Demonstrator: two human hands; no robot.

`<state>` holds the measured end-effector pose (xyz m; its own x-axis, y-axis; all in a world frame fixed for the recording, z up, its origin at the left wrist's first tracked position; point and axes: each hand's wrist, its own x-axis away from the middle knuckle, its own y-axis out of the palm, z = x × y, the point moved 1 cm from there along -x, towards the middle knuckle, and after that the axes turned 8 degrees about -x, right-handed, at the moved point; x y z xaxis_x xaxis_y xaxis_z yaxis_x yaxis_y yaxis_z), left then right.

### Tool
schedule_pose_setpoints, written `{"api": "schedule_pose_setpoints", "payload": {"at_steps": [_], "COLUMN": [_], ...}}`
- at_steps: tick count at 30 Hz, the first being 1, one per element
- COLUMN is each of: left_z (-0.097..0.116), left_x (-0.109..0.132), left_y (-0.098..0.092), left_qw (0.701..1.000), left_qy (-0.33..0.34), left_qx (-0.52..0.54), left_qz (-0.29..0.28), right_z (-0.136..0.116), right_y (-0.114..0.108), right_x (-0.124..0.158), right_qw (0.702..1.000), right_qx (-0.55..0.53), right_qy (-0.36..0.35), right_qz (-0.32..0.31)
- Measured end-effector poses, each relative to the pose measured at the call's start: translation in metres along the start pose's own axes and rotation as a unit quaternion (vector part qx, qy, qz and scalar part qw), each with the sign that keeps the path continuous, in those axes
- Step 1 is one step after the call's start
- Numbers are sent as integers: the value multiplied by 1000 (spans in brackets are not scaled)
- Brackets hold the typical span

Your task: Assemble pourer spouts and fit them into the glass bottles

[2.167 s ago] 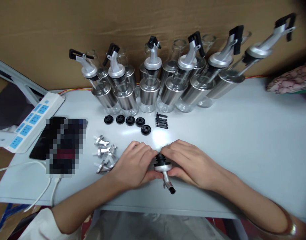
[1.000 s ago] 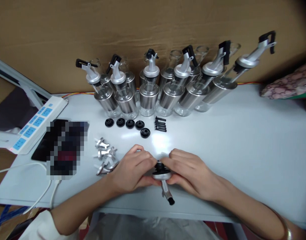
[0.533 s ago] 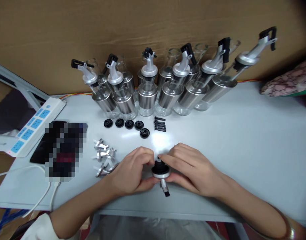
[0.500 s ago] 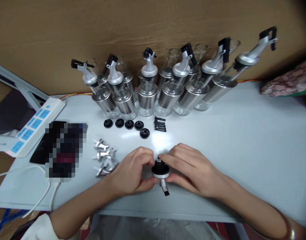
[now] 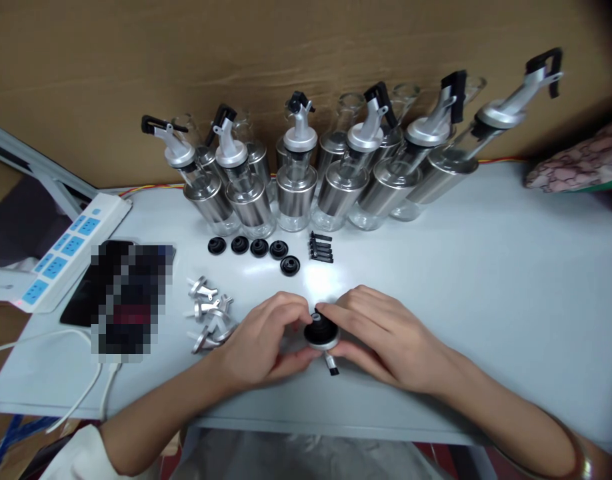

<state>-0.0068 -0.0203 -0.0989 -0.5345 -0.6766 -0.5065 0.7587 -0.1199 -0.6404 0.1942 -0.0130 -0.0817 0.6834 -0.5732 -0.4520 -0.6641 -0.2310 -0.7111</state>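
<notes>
Between both hands is a bottle pourer, its stepped black stopper facing up and its silver spout with a black tip pointing down toward me. My left hand grips it from the left, thumb under the silver rim and fingers at the stopper. From the right, my right hand pinches it with the thumb below and fingertips on top of the stopper. Left of my left hand lies a group of loose silver spouts. Beyond the hands are several black stoppers and a stack of small black levers.
Glass bottles with steel sleeves stand in rows at the back, the front ones fitted with pourers. At the left are a white power strip, a dark phone, a blurred-out device and white cables. A patterned cloth item lies far right.
The pourer has tilted slightly, so more of the stopper's top shows and its spout reaches less far toward me. Both hands keep their hold, with small finger shifts.
</notes>
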Motion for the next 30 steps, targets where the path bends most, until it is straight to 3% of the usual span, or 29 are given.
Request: {"api": "schedule_pose_setpoints", "payload": {"at_steps": [7, 13, 18, 24, 30], "left_z": [1, 2, 4, 3, 1], "left_x": [2, 1, -2, -3, 1], "left_y": [-1, -3, -6, -8, -5], "left_qw": [998, 980, 970, 979, 999], "left_qy": [-56, -140, -160, -125, -25], "left_qx": [32, 112, 146, 114, 21], "left_qz": [-21, -84, -114, -109, -12], "right_z": [0, 3, 4, 4, 3], "right_y": [1, 1, 2, 2, 1], "right_x": [0, 1, 1, 2, 3], "right_qw": [1000, 1000, 1000, 1000, 999], "right_qx": [7, 5, -19, -16, -33], "right_qy": [3, 4, -4, 2, -6], "right_qz": [8, -14, -3, 2, 26]}}
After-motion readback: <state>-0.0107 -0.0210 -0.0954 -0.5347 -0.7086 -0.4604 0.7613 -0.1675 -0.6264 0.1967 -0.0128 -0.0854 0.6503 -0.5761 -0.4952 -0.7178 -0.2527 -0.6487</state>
